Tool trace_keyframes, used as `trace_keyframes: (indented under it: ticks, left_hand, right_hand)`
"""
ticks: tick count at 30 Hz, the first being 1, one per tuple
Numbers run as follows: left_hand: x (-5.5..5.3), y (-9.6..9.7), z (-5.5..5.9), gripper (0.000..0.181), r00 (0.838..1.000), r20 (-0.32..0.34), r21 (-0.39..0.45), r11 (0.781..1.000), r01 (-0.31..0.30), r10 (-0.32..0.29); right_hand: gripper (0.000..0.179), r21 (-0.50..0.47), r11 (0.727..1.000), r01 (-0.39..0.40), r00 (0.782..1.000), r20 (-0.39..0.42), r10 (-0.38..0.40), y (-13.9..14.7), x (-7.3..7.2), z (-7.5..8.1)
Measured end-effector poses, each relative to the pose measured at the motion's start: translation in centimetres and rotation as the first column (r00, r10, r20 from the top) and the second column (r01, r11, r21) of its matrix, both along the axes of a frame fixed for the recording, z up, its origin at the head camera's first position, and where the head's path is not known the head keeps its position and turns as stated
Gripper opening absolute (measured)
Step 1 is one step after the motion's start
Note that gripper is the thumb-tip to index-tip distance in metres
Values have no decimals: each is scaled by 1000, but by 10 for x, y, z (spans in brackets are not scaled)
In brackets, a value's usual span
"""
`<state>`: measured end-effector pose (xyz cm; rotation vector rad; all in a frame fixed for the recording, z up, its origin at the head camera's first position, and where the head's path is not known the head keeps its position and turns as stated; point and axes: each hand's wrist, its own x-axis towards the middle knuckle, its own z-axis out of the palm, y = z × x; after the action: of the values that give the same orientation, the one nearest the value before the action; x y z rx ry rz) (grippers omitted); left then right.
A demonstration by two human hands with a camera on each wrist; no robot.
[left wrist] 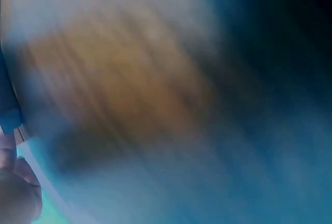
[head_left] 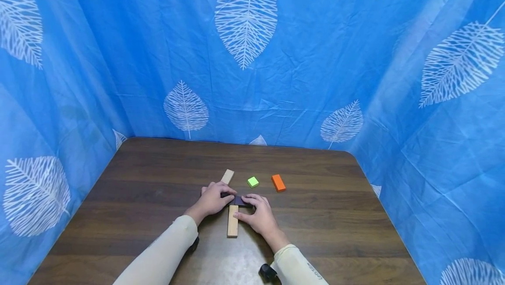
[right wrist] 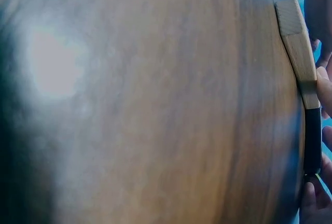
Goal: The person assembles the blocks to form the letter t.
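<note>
Meanwhile, both hands' grips pinch a dark block [head_left: 239, 200] on the brown wooden table [head_left: 327, 215], blue leaf-print curtains [head_left: 276, 57] around.

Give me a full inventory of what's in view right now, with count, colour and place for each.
dark block: 1, dark purple-black, table centre, held between both hands, at the far end of the near wooden block
wooden blocks: 2, light tan; one lying lengthwise near the front, one just beyond the left hand
green block: 1, bright green, beyond the hands
orange block: 1, orange, right of the green block
table: 1, dark brown wood
curtain: blue with white leaves, around three sides
left hand: 1, grips the dark block
right hand: 1, grips the dark block
sleeves: 2, cream
</note>
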<state>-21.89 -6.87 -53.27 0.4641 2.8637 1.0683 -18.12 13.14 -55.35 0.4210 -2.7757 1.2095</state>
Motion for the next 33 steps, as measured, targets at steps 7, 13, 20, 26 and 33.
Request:
trace_keyframes:
  ticks: [7,13,20,26,33]
  left_hand:
    - [2,3,0,12,1000,24,-32,999,7,-6]
    - [1,3,-2,11,999,38,-29,1000,9,-8]
    - [-5,0,-3,17,997,7,97,992,-80,79]
    - [-14,-3,-3,31,979,-13,207,958,-198,205]
    - [-26,-6,2,47,973,62,179,957,-228,220]
  right_hand:
    - [59,-11,1000,-10,1000,5,10,0,2,1]
    - [59,-13,1000,-10,1000,9,10,-1,3,1]
    - [60,-18,1000,0,1000,11,0,-1,3,1]
    - [60,-19,1000,2,1000,2,-2,0,4,1]
    - [60,-36,999,7,1000,24,-6,-1,3,2]
